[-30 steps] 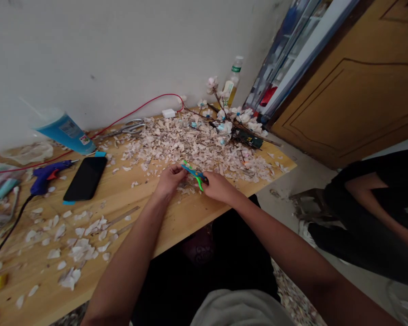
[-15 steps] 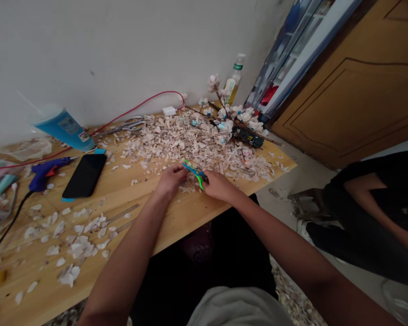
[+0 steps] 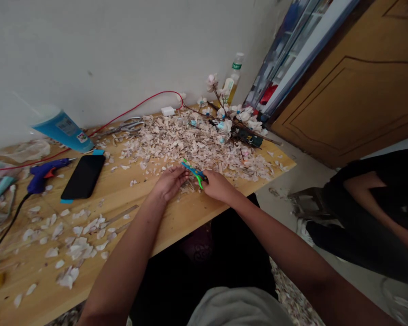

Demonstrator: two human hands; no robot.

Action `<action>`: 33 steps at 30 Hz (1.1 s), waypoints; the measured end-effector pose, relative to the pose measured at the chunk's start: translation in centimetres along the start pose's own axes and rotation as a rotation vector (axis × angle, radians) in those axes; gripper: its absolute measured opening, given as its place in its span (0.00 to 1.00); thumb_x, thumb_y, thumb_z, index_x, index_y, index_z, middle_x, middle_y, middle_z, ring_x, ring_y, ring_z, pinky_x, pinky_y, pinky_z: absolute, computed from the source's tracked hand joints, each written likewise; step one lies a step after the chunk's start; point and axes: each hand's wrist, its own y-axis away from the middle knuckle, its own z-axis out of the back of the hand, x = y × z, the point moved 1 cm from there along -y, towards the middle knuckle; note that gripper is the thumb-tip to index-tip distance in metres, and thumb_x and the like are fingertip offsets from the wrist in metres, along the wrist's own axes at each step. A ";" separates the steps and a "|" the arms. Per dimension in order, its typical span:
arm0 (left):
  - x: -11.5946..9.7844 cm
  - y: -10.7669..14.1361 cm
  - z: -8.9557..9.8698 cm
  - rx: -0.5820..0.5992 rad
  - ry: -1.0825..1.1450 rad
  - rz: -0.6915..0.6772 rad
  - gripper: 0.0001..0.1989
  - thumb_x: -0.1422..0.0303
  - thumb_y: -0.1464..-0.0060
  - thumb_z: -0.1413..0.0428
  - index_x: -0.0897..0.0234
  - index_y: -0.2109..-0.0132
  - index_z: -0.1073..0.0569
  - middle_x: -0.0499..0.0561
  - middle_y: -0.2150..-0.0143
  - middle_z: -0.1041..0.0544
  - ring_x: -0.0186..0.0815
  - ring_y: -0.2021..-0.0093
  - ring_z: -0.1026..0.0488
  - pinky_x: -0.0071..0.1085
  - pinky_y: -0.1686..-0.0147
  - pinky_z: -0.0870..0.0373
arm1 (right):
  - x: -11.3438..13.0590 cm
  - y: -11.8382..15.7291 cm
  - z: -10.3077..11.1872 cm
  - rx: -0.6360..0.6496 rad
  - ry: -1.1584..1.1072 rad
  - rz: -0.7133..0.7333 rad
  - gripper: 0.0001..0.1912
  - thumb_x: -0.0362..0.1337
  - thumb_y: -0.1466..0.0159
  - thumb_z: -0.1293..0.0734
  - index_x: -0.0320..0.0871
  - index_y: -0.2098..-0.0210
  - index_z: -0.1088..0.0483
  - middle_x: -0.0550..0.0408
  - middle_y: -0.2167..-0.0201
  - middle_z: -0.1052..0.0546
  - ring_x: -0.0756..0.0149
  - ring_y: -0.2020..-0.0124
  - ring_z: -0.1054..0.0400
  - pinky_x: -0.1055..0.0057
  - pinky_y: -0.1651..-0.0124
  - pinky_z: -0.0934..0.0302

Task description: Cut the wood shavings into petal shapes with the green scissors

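Note:
My right hand (image 3: 218, 185) is closed round the handles of a pair of scissors (image 3: 193, 171) with blue blades and a bright green part. Their tips point left, toward my left hand (image 3: 172, 182). The left hand's thumb and fingertips are pinched together right beside the blades. Whatever lies in that pinch is too small to make out. Just beyond both hands spreads a heap of pale, dry petal-like flakes (image 3: 170, 138). A branch with white flowers (image 3: 225, 127) rests on the heap's right side.
At left are a blue glue gun (image 3: 46, 174), a black phone (image 3: 83, 176) and a blue cup (image 3: 63, 129). Metal scissors (image 3: 131, 126) and a bottle (image 3: 231, 81) stand or lie at the back. Loose petals (image 3: 81, 248) scatter front left. A seated person (image 3: 370, 194) is at right.
My left hand has turned slightly, its fingers showing more from the palm side. The scissors stay almost in place in my right hand. The whole view has shifted very little.

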 end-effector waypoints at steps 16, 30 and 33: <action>0.0 -0.4 0.3 0.006 -0.171 -0.179 0.10 0.69 0.57 0.33 0.66 0.66 0.23 0.47 0.70 0.23 0.28 0.71 0.27 0.25 0.65 0.29 | -0.4 0.2 0.0 -0.031 0.013 0.002 0.05 0.37 0.37 0.37 0.42 0.64 0.33 0.49 0.66 0.26 0.63 0.67 0.36 0.68 0.66 0.50; 0.0 -0.8 0.5 -0.076 -0.599 -0.264 0.11 0.61 0.54 0.35 0.65 0.71 0.23 0.48 0.77 0.25 0.29 0.78 0.32 0.24 0.76 0.36 | -0.7 0.5 0.3 -0.032 0.067 0.043 0.06 0.39 0.37 0.37 0.43 0.65 0.35 0.50 0.66 0.27 0.63 0.67 0.36 0.68 0.66 0.50; -0.3 -0.7 0.7 -0.072 -0.678 -0.292 0.11 0.60 0.53 0.37 0.65 0.70 0.22 0.48 0.76 0.25 0.30 0.77 0.31 0.25 0.75 0.36 | -0.7 0.6 0.3 -0.041 0.061 0.050 0.05 0.38 0.37 0.38 0.43 0.65 0.35 0.50 0.66 0.27 0.63 0.67 0.36 0.68 0.66 0.50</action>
